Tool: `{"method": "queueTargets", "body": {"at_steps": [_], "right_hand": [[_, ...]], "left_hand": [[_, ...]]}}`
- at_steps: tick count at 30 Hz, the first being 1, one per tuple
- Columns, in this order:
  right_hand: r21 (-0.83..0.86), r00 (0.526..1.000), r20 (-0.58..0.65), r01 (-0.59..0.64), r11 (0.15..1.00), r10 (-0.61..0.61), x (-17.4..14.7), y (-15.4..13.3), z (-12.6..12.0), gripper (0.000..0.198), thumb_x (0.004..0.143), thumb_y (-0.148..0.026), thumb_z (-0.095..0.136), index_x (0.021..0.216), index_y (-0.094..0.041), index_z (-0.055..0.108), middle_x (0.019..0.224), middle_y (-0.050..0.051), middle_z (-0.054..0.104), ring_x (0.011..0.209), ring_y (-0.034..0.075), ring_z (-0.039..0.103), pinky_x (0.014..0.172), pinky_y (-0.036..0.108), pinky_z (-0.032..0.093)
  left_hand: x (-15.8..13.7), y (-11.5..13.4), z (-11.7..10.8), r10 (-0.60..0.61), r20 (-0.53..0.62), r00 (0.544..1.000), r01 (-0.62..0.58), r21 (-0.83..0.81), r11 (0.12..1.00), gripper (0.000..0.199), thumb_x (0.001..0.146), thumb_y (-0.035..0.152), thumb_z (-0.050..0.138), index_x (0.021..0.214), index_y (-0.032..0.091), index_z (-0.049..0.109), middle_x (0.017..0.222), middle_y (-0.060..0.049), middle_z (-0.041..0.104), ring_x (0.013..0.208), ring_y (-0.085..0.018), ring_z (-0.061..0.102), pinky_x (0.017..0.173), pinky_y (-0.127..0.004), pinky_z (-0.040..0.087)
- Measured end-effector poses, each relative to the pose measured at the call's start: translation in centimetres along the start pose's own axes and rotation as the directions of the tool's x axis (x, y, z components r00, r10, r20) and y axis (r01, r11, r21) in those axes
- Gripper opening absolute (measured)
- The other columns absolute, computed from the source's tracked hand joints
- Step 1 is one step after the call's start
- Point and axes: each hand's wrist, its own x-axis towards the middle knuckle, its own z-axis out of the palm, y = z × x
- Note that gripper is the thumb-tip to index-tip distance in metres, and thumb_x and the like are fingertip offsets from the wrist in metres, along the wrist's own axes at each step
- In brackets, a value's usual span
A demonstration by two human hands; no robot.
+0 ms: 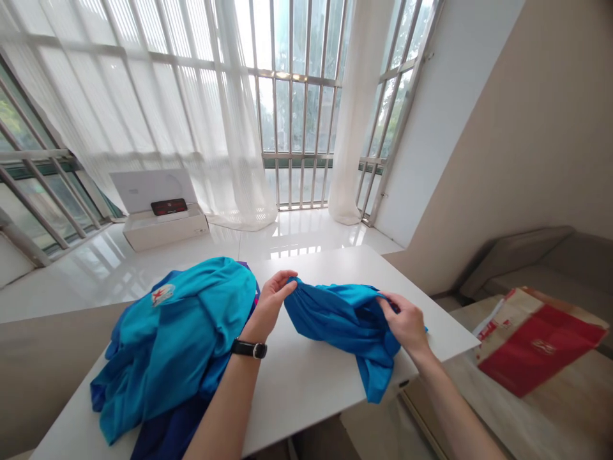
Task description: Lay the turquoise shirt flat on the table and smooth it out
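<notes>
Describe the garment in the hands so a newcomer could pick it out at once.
Find the white table in front of the barred window. Over its right part, the left hand and right hand hold a blue garment, gathered into folds near the left hand. The clothes pile to its left shows a red-and-white patch on top; this garment alone is in the hands.

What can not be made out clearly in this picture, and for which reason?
Head view:
Right hand: some fingertips, hidden by the blue garment and the hand itself.
Navy cloth: its lower end, cut off by the bottom edge.
Turquoise garment: clothes under it, mostly covered by it.
White box: its mark, too small.
Paper bag: its emblem, blurred.
</notes>
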Motion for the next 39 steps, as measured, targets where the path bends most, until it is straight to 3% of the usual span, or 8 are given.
{"method": "queueTargets", "body": {"at_steps": [8, 12, 14, 17, 21, 26, 31, 39], "right_hand": [[-0.078, 0.955, -0.249, -0.188, 0.979, 0.164, 4.0, 2.4, -4.3, 0.049, 0.082, -0.054, 0.051, 0.099, -0.016, 0.077, 0.087, 0.014, 0.078, 0.084, 0.033, 0.071, 0.074, 0.041, 0.054], [-0.161, 0.986, -0.150, -0.099, 0.982, 0.075, 3.7, 2.6, -3.9, 0.041, 0.079, -0.046, 0.051, 0.093, -0.018, 0.078, 0.091, 0.016, 0.076, 0.089, 0.036, 0.069, 0.082, 0.050, 0.053], [-0.178, 0.999, -0.053, -0.001, 0.984, -0.009, 3.0, 1.9, -2.8, 0.035, 0.077, -0.040, 0.052, 0.093, -0.020, 0.077, 0.102, 0.015, 0.075, 0.098, 0.036, 0.067, 0.092, 0.051, 0.051], [-0.144, 0.979, 0.089, 0.195, 0.970, -0.183, 2.0, 0.0, 0.0, 0.036, 0.081, -0.033, 0.050, 0.105, -0.021, 0.074, 0.117, 0.012, 0.069, 0.113, 0.031, 0.061, 0.104, 0.048, 0.046], [0.018, 0.893, 0.246, 0.386, 0.923, -0.378, 1.7, -2.3, 3.9, 0.041, 0.086, -0.022, 0.042, 0.119, -0.018, 0.066, 0.126, 0.014, 0.063, 0.121, 0.028, 0.057, 0.108, 0.048, 0.044], [0.143, 0.822, 0.374, 0.406, 0.903, -0.429, 2.4, -2.7, 7.2, 0.040, 0.087, -0.018, 0.040, 0.118, -0.020, 0.064, 0.117, 0.010, 0.071, 0.110, 0.023, 0.066, 0.100, 0.044, 0.053], [0.180, 0.788, 0.445, 0.387, 0.904, -0.426, 2.0, -2.0, 8.2, 0.033, 0.093, -0.028, 0.042, 0.112, -0.021, 0.068, 0.112, 0.010, 0.073, 0.105, 0.024, 0.068, 0.096, 0.044, 0.055], [0.190, 0.745, 0.508, 0.392, 0.900, -0.432, 1.7, -2.3, 7.2, 0.025, 0.091, -0.038, 0.054, 0.099, -0.024, 0.073, 0.110, 0.009, 0.073, 0.105, 0.025, 0.067, 0.098, 0.043, 0.052]], "left_hand": [[0.7, -0.2, -1.3, -0.012, -0.068, 0.998, -0.006, -0.259, 0.966, 0.033, 0.075, 0.032, 0.076, 0.103, 0.019, 0.064, 0.080, 0.002, 0.062, 0.065, -0.009, 0.054, 0.058, -0.019, 0.042], [0.3, -0.6, -0.9, 0.060, 0.057, 0.997, -0.066, 0.114, 0.991, 0.027, 0.090, 0.038, 0.062, 0.111, 0.021, 0.058, 0.078, 0.003, 0.058, 0.065, -0.012, 0.056, 0.057, -0.021, 0.041], [0.2, -1.5, -0.3, 0.188, 0.142, 0.972, -0.236, 0.583, 0.778, 0.021, 0.094, 0.031, 0.056, 0.113, 0.020, 0.056, 0.078, 0.002, 0.060, 0.066, -0.013, 0.057, 0.060, -0.024, 0.043], [0.0, -3.5, 1.3, 0.211, 0.385, 0.898, -0.421, 0.893, 0.162, 0.015, 0.093, 0.015, 0.051, 0.106, 0.018, 0.059, 0.080, -0.003, 0.065, 0.074, -0.018, 0.062, 0.073, -0.032, 0.045], [-0.3, -5.1, 3.7, 0.089, 0.566, 0.820, -0.567, 0.824, -0.018, 0.010, 0.089, 0.010, 0.057, 0.084, 0.016, 0.062, 0.084, -0.008, 0.068, 0.083, -0.022, 0.063, 0.078, -0.035, 0.042], [-0.5, -4.8, 4.8, -0.014, 0.775, 0.632, -0.719, 0.580, -0.381, 0.019, 0.097, 0.009, 0.048, 0.085, 0.014, 0.062, 0.084, -0.010, 0.067, 0.081, -0.022, 0.062, 0.073, -0.035, 0.039], [-0.5, -5.1, 4.3, 0.001, 0.836, 0.549, -0.735, 0.483, -0.475, 0.022, 0.096, 0.007, 0.046, 0.082, 0.014, 0.062, 0.080, -0.009, 0.066, 0.076, -0.022, 0.061, 0.067, -0.035, 0.037], [-0.6, -5.5, 4.0, -0.008, 0.858, 0.514, -0.760, 0.451, -0.469, 0.020, 0.097, 0.007, 0.047, 0.087, 0.013, 0.063, 0.085, -0.011, 0.067, 0.078, -0.021, 0.060, 0.069, -0.035, 0.037]]}}
